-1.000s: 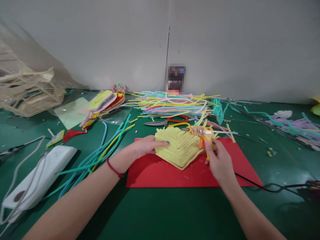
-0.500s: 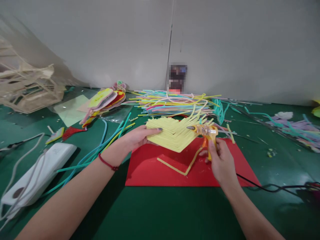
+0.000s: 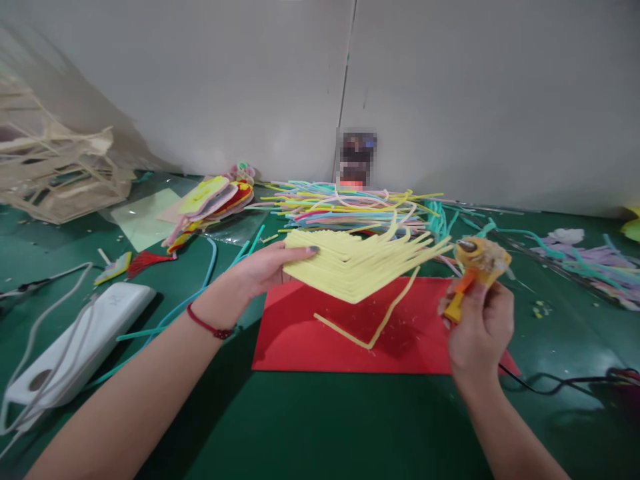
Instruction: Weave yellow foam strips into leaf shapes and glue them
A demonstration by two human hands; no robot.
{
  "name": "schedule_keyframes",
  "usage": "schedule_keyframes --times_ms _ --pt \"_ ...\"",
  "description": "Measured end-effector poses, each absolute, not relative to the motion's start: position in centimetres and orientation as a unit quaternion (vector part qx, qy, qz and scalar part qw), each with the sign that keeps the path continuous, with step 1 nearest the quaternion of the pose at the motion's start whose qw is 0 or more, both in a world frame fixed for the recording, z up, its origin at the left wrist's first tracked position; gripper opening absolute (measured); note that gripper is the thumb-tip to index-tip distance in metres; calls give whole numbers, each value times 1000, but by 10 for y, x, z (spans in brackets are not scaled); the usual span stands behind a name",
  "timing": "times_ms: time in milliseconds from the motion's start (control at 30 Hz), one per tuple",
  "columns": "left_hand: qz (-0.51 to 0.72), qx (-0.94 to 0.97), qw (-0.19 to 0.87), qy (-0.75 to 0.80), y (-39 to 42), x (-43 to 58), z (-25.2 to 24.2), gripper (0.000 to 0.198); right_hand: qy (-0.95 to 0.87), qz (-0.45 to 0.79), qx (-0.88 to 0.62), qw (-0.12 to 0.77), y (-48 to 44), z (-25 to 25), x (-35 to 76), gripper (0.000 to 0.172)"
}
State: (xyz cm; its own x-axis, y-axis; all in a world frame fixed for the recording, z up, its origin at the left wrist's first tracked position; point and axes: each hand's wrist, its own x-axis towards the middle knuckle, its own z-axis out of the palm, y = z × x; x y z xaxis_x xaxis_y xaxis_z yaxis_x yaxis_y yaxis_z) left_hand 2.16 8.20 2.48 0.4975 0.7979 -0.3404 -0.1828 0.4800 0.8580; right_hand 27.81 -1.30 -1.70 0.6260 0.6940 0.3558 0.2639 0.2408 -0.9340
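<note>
My left hand (image 3: 270, 267) pinches the left end of a pale yellow panel of V-bent pipe cleaners (image 3: 345, 267), thumb on top. The strips lie close together on the left and fan out into loose ends on the right. My right hand (image 3: 483, 327) is wrapped round a yellow glue gun with an orange trigger (image 3: 480, 267), raised to the right of the panel and apart from it. Below the panel, a single bent yellow pipe cleaner (image 3: 370, 345) rests on a red sheet (image 3: 300, 347).
Behind the panel lies a pile of coloured pipe cleaners (image 3: 320, 207). On the left are a white power strip (image 3: 95, 347), a red tassel (image 3: 147, 262) and a wooden stick frame (image 3: 60, 180). A black cable (image 3: 555, 385) runs at right.
My right hand has drawn the glue gun away to the right of the panel and turned its nozzle. The panel in my left hand has shifted slightly left.
</note>
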Motion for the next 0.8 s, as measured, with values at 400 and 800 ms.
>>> schedule_keyframes --times_ms 400,800 --pt "442 379 747 322 61 40 42 19 -383 97 -645 654 -14 -19 284 47" --pt "419 285 789 347 52 64 10 19 -522 20 -725 449 -19 -22 274 43"
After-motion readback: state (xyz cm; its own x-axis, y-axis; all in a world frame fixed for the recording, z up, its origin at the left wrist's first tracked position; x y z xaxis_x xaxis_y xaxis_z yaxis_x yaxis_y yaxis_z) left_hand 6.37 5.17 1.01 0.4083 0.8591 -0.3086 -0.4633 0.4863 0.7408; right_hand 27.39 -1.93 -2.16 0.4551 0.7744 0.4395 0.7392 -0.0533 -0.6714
